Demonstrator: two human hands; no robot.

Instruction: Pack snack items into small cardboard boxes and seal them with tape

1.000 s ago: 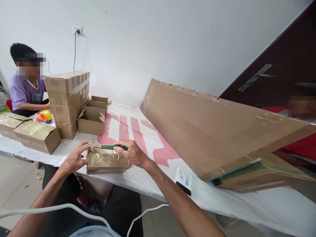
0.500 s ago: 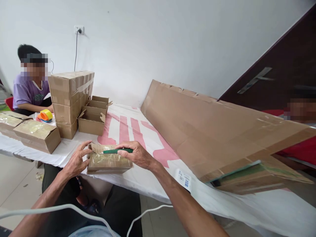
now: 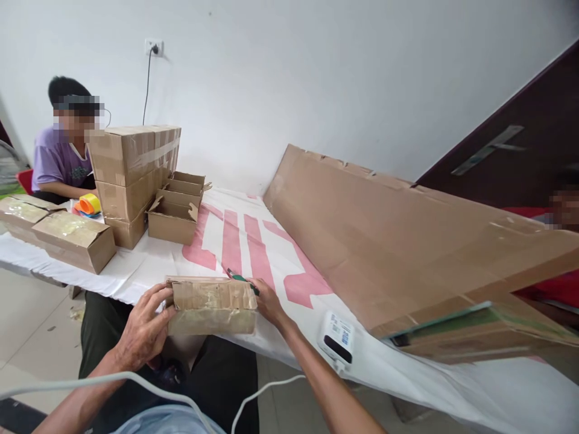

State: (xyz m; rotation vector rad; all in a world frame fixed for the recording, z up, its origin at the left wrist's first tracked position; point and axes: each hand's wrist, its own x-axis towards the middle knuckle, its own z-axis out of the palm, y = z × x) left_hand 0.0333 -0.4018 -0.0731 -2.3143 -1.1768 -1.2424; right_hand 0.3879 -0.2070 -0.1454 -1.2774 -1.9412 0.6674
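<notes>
A small cardboard box [image 3: 211,304] wrapped in clear tape stands tipped up on its edge at the near rim of the table, its broad face turned towards me. My left hand [image 3: 145,328] grips its left end with curled fingers. My right hand [image 3: 266,301] holds its right end and also pinches a green-handled cutter [image 3: 241,278], whose tip pokes up behind the box's top edge.
A stack of taped boxes [image 3: 131,175] and open small boxes [image 3: 174,220] stand at the back left, taped boxes [image 3: 67,238] further left. A large flat carton [image 3: 407,241] fills the right. A white device [image 3: 337,334] lies near the edge. A person in purple [image 3: 58,163] sits opposite.
The box has been tilted from lying flat up onto its edge and pulled closer to me. My right hand slid from its top to its right end, the cutter still in it.
</notes>
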